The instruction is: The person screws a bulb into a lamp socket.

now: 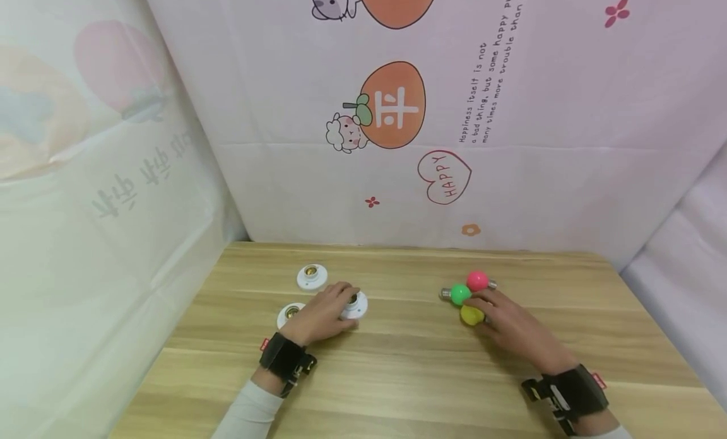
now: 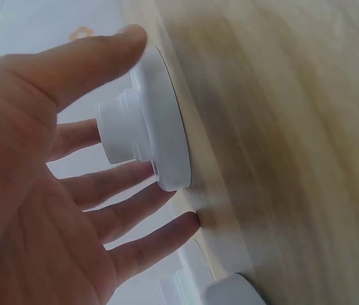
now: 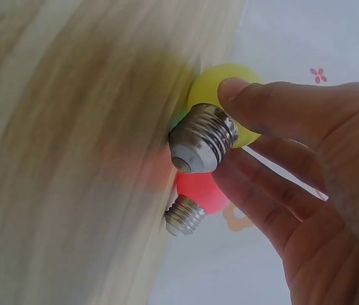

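Note:
My left hand (image 1: 324,316) reaches around a white round lamp holder (image 1: 356,308) lying flat on the wooden table. In the left wrist view the thumb lies at the upper rim of the lamp holder (image 2: 166,127), while the other fingers extend, spread, along its far side. My right hand (image 1: 514,325) pinches a yellow light bulb (image 1: 471,315), its thumb on the coloured globe. The metal screw base of the yellow bulb (image 3: 203,138) points towards the right wrist camera. Right beside it lie a green bulb (image 1: 460,294) and a pink bulb (image 1: 478,280).
Two more white lamp holders are on the left of the table: one farther back (image 1: 312,277), another (image 1: 291,313) partly behind the left hand. A printed cloth (image 1: 318,193) hangs at the table's back edge, with pale cloth at both sides.

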### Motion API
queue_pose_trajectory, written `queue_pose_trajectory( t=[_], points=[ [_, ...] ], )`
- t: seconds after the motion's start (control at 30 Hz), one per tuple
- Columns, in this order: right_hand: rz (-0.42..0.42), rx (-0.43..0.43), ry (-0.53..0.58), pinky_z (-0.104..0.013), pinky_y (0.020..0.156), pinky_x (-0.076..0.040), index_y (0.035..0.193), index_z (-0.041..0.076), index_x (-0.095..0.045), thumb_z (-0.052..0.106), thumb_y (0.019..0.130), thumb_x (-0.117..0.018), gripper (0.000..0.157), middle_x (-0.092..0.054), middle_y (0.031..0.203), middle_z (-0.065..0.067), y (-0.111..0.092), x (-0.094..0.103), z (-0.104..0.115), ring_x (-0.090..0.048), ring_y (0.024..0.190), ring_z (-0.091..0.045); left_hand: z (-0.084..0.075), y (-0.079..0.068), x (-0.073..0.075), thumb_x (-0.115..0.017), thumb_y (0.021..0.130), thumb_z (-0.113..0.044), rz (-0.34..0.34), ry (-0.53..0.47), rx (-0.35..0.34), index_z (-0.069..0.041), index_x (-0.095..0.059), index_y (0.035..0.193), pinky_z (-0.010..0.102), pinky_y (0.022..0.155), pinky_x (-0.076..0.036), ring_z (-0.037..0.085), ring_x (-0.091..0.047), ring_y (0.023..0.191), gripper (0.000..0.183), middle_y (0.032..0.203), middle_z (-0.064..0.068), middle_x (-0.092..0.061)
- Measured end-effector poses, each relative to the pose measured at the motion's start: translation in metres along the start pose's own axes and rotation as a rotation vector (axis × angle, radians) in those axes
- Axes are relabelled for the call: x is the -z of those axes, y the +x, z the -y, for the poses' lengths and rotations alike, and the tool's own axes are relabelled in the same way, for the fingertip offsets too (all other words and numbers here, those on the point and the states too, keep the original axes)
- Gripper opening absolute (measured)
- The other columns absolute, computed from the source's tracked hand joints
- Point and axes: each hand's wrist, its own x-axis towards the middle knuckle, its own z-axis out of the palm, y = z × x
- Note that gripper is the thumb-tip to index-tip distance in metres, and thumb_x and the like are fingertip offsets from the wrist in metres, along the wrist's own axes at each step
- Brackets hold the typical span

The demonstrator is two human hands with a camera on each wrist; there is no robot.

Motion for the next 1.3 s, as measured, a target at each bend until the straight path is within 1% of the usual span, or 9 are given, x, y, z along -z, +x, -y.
queue_pose_trajectory(
  t=[0.13,0.3,0.43,0.63,0.83,0.97,1.1,1.23,1.3],
  points=[
    [-0.001,0.000,-0.001,-0.047,0.091,-0.050,0.120,0.005,-0.063,0.008,0.065,-0.083,0.058,-0.058,0.121,-0.015,-0.0001,-0.0005,-0.0001,-0.054,0.112,-0.028,0.0000,-0.0012,0.0002,-0.066,0.089,-0.041,0.006,0.006,0.006,-0.010,-0.040,0.143,0.044,0.103,-0.040,0.024,-0.042,0.127,0.068,0.139,0.009,-0.047],
    [0.030,-0.018,-0.004,-0.046,0.090,-0.050,0.121,0.007,-0.063,0.010,0.068,-0.083,0.058,-0.058,0.121,-0.014,-0.0003,-0.0003,-0.0002,-0.053,0.112,-0.026,0.0010,-0.0014,0.0010,-0.067,0.089,-0.040,0.015,0.024,0.007,-0.010,-0.040,0.144,0.042,0.105,-0.039,0.023,-0.042,0.127,0.068,0.139,0.008,-0.048],
    [0.051,-0.032,-0.010,-0.044,0.090,-0.051,0.123,0.009,-0.063,0.013,0.069,-0.083,0.057,-0.057,0.121,-0.012,-0.0001,0.0009,0.0008,-0.053,0.112,-0.024,0.0025,-0.0012,0.0017,-0.068,0.087,-0.041,0.015,0.037,0.008,-0.006,-0.040,0.144,0.040,0.106,-0.038,0.024,-0.043,0.127,0.072,0.139,0.010,-0.048],
    [0.056,-0.042,-0.016,-0.043,0.087,-0.052,0.123,0.009,-0.063,0.016,0.070,-0.083,0.057,-0.057,0.119,-0.010,0.0008,0.0019,0.0032,-0.054,0.109,-0.023,0.0046,-0.0017,0.0023,-0.070,0.084,-0.044,0.016,0.051,0.028,-0.001,-0.040,0.141,0.039,0.108,-0.035,0.025,-0.043,0.127,0.078,0.138,0.012,-0.049],
    [0.050,-0.039,-0.034,-0.042,0.086,-0.053,0.123,0.009,-0.064,0.021,0.072,-0.082,0.056,-0.057,0.118,-0.010,0.0024,0.0018,0.0055,-0.054,0.106,-0.021,0.0065,-0.0012,0.0033,-0.072,0.082,-0.042,-0.019,0.027,0.023,-0.001,-0.046,0.135,0.036,0.106,-0.037,0.023,-0.044,0.123,0.071,0.133,0.011,-0.050],
    [0.051,-0.041,-0.037,-0.041,0.085,-0.053,0.126,0.007,-0.062,0.022,0.072,-0.082,0.060,-0.056,0.118,-0.011,0.0034,0.0023,0.0061,-0.054,0.105,-0.021,0.0066,-0.0009,0.0047,-0.073,0.081,-0.041,-0.042,0.022,0.010,-0.002,-0.049,0.130,0.036,0.104,-0.039,0.021,-0.044,0.119,0.067,0.129,0.009,-0.049],
    [0.045,-0.044,-0.033,-0.038,0.083,-0.053,0.128,0.007,-0.061,0.024,0.072,-0.081,0.061,-0.054,0.117,-0.008,0.0048,0.0034,0.0074,-0.053,0.102,-0.017,0.0064,-0.0006,0.0054,-0.073,0.081,-0.041,-0.057,0.018,-0.003,-0.002,-0.050,0.128,0.036,0.103,-0.040,0.020,-0.042,0.118,0.065,0.128,0.008,-0.047],
    [0.033,-0.040,-0.022,-0.036,0.082,-0.053,0.125,0.007,-0.062,0.024,0.073,-0.080,0.058,-0.052,0.116,-0.007,0.0065,0.0045,0.0090,-0.052,0.101,-0.015,0.0065,-0.0005,0.0052,-0.073,0.080,-0.042,-0.068,0.020,-0.010,-0.004,-0.052,0.127,0.034,0.099,-0.042,0.018,-0.041,0.115,0.063,0.125,0.006,-0.045],
    [0.029,-0.037,-0.017,-0.037,0.083,-0.053,0.124,0.007,-0.063,0.023,0.073,-0.080,0.056,-0.053,0.117,-0.008,0.0074,0.0050,0.0095,-0.051,0.103,-0.015,0.0063,-0.0008,0.0049,-0.073,0.080,-0.042,-0.071,0.018,-0.013,-0.005,-0.052,0.126,0.034,0.098,-0.043,0.018,-0.041,0.113,0.063,0.124,0.006,-0.044]
  ],
)
